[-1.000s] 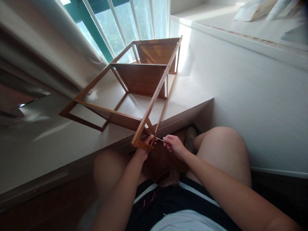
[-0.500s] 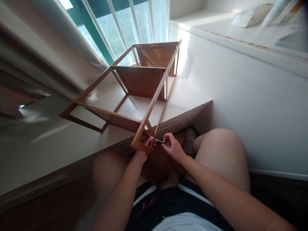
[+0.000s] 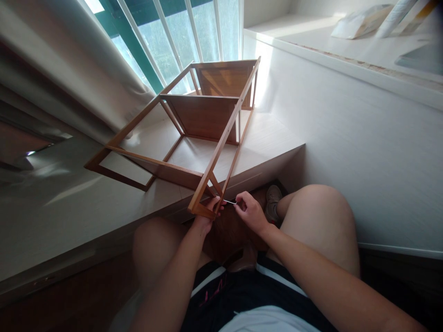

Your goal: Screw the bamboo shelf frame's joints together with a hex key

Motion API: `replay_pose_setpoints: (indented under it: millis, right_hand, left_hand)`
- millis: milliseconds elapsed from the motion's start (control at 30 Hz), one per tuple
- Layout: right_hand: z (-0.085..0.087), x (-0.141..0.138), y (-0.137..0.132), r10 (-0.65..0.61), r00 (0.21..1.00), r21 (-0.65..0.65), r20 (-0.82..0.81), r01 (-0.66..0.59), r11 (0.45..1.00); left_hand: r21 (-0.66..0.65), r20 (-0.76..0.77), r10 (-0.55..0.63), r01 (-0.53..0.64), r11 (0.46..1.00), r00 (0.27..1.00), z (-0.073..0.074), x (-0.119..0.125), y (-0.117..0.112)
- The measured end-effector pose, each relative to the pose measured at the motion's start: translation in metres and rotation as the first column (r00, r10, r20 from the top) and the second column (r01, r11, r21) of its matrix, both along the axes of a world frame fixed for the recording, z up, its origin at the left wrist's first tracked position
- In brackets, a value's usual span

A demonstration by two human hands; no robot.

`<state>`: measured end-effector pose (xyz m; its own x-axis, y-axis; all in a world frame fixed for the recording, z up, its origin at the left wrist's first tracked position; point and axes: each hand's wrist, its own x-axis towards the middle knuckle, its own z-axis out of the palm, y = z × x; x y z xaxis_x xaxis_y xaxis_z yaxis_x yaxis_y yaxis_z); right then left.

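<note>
A brown wooden shelf frame [image 3: 194, 120] lies on its side on a pale ledge [image 3: 104, 203], its near corner jutting over the edge. My left hand [image 3: 209, 213] grips that near corner from below, fingers wrapped round the wood. My right hand [image 3: 249, 213] is closed in a pinch on a thin metal hex key [image 3: 230, 202], whose tip meets the frame's corner just right of my left fingers. Both forearms reach up from my lap.
A grey curtain [image 3: 69, 69] hangs at the left beside a barred window [image 3: 187, 32]. A white wall [image 3: 346, 129] rises on the right, topped by a shelf with papers [image 3: 360, 23]. My bare knees and a shoe [image 3: 273, 198] sit below the ledge.
My right hand has turned at the wrist, rotating the hex key at the frame's corner. The view tilted slightly down. My left hand keeps its grip.
</note>
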<state>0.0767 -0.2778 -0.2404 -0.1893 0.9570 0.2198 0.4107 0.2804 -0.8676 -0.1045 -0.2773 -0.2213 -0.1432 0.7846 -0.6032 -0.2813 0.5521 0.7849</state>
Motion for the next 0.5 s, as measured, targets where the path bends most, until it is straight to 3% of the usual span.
replay_pose_setpoints:
  millis: [500]
  right_hand:
    - [-0.0002, -0.0008, 0.0002, -0.037, 0.999, -0.022, -0.02, 0.036, 0.999]
  left_hand:
    - [0.004, 0.016, -0.003, 0.003, 1.0, 1.0, -0.0019, -0.0009, -0.0006]
